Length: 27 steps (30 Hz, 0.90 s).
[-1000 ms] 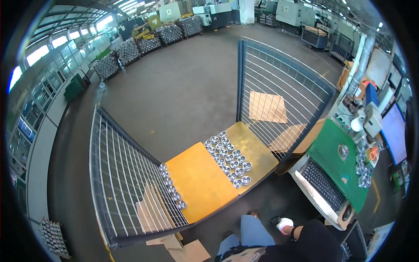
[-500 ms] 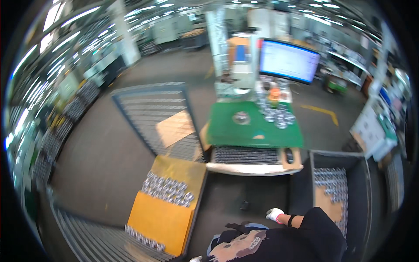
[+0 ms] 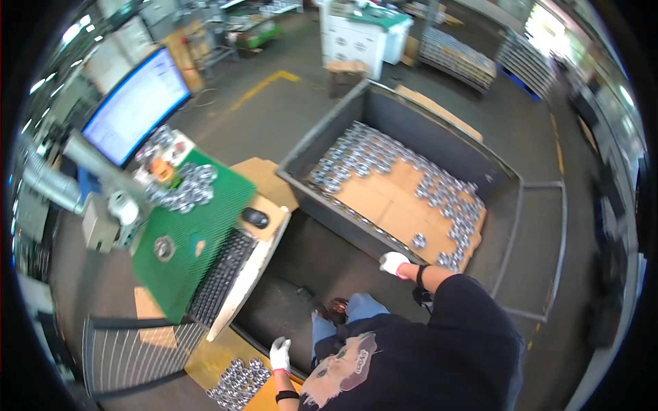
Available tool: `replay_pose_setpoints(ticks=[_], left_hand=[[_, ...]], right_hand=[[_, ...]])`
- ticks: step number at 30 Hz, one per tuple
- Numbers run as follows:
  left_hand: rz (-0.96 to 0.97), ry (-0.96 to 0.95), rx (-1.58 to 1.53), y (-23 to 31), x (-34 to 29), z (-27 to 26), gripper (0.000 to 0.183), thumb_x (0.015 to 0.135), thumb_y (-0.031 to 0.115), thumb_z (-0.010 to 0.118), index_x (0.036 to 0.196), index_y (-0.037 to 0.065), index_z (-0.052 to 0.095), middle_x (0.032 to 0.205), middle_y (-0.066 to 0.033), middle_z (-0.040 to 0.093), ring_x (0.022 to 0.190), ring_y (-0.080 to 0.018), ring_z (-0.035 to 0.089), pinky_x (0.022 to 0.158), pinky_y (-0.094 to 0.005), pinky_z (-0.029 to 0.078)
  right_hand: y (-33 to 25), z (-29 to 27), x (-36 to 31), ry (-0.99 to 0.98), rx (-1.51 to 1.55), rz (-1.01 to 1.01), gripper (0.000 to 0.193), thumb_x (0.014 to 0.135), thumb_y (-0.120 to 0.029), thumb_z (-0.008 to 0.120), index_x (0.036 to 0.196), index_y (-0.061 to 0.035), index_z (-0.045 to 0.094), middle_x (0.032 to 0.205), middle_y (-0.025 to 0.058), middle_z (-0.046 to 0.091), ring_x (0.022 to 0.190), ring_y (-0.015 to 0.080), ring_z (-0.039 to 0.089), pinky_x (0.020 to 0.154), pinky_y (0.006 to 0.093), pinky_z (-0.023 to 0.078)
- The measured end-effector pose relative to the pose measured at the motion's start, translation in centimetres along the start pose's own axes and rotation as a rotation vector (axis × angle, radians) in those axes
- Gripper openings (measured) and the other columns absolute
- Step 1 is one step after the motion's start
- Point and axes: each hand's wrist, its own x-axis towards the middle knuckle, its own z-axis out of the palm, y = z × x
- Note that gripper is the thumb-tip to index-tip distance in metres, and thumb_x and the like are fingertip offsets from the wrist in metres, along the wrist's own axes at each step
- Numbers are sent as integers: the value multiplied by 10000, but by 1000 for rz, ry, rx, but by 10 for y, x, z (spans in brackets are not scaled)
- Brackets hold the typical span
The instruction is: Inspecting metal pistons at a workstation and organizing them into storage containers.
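Note:
My left hand (image 3: 279, 354), in a white glove, hangs beside the yellow board (image 3: 205, 356) at the lower left. Its fingers point away from me, loosely stretched, with nothing seen in them. Several shiny round metal parts (image 3: 240, 383) lie in rows on that board. My right hand (image 3: 393, 262), also gloved in white, is by the near side of a large dark bin (image 3: 329, 205). Its fingers are loosely bent and apart from the parts; I see nothing held. Inside the bin, more metal rings (image 3: 363, 151) rest on a cardboard sheet (image 3: 384, 195).
A green-matted desk (image 3: 154, 274) stands at left with a keyboard (image 3: 223, 277), a mouse (image 3: 255, 218), a monitor (image 3: 137, 103) and a cluster of metal parts (image 3: 188, 195). A wire-mesh panel (image 3: 130, 363) is at lower left. Beyond the bin are a white cabinet (image 3: 353, 41) and loaded racks (image 3: 456, 58).
My view has swung to the right, so the bin now fills the middle and the desk sits at left. My left hand has come more fully into view; my right hand is now near the bin's side.

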Motion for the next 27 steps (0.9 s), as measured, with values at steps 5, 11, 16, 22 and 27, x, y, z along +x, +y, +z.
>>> replay_pose_setpoints(ticks=[5,11,16,22,27], left_hand=[[100,-378,299,78,27,4,427,849,138,713,1221,-28,583,1167,-135,653,1069,-218,621,935,-315,474],[254,-433,548,106,60,-10,393,823,181,743,1150,-9,638,1047,-126,697,960,-194,654,865,-306,503],[298,-541,1141,96,102,-14,464,779,307,765,1142,37,660,1096,-142,688,987,-264,664,873,-345,509],[646,-618,1023,167,101,51,440,777,325,751,1131,80,661,1106,-144,669,1002,-316,649,893,-395,503],[1023,-550,1069,255,70,150,455,763,264,753,1150,64,624,1159,-147,634,1067,-341,601,934,-414,468]], right_hand=[[12,21,-61,93,326,289,301,764,-311,647,956,-92,726,977,148,700,940,334,652,830,405,512],[37,101,-123,-111,231,496,288,799,-338,635,958,-121,739,1004,133,706,972,358,636,840,412,508],[-3,104,-153,-5,335,543,367,793,-398,616,1013,-125,726,1054,128,694,979,341,646,868,417,507],[0,28,-166,274,131,618,435,770,-441,627,1083,-150,711,1078,154,677,1019,333,635,877,441,491],[90,-25,-142,333,67,719,545,778,-517,622,1176,-145,643,1172,158,635,1070,327,601,925,452,448]])
